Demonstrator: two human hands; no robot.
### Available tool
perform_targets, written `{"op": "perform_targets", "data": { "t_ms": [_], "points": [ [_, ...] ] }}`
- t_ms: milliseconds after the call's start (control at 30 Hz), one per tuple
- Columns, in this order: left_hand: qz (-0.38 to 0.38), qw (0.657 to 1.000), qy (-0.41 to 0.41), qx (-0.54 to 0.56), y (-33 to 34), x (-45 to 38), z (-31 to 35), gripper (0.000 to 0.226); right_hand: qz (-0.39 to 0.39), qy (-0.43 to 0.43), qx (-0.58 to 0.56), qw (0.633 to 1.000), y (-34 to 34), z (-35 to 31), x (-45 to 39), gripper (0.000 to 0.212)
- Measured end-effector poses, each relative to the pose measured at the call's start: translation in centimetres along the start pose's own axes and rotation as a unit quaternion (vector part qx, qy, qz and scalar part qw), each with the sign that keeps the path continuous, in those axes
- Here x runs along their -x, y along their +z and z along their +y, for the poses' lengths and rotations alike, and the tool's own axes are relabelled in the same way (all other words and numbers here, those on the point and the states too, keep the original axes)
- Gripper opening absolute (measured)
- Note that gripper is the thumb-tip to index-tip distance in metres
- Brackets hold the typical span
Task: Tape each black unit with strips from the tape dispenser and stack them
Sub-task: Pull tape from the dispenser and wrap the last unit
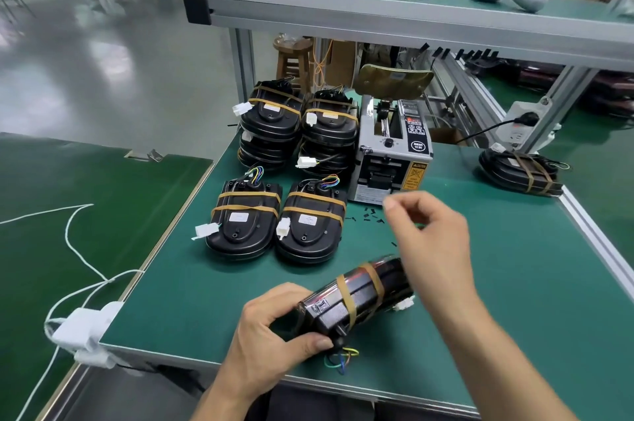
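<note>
The left hand grips a black unit, already bound by two tape strips, at the near bench edge. The right hand hovers loosely curled, fingers holding nothing, before the tape dispenser. Four taped stacks stand behind; stacking this unit remains.
</note>
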State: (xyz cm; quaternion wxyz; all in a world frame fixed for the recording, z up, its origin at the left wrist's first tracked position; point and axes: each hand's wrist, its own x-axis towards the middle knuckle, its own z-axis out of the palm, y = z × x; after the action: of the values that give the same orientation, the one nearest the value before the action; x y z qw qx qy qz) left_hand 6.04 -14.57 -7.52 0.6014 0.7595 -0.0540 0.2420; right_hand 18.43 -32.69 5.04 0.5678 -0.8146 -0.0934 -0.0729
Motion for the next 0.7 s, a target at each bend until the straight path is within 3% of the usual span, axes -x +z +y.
{"op": "perform_targets", "data": {
  "t_ms": [133, 200, 467, 700],
  "points": [
    [0.006, 1.0, 0.011, 0.002, 0.0, -0.1, 0.0, 0.041, -0.015, 0.18, -0.078, 0.98, 1.1, 2.1, -7.7, 0.009],
    [0.005, 1.0, 0.013, 0.008, 0.0, -0.2, -0.1, 0.041, 0.008, 0.231, -0.113, 0.966, 2.1, 3.2, -10.0, 0.01],
    [0.001, 1.0, 0.019, 0.0, -0.2, -0.3, -0.5, 0.043, 0.125, 0.306, -0.211, 0.92, 5.5, 4.2, -12.8, 0.005],
    [-0.001, 1.0, 0.023, 0.002, -0.3, -0.4, -0.6, 0.042, 0.156, 0.338, -0.26, 0.891, 6.8, 3.8, -13.3, 0.019]
  ]
}}
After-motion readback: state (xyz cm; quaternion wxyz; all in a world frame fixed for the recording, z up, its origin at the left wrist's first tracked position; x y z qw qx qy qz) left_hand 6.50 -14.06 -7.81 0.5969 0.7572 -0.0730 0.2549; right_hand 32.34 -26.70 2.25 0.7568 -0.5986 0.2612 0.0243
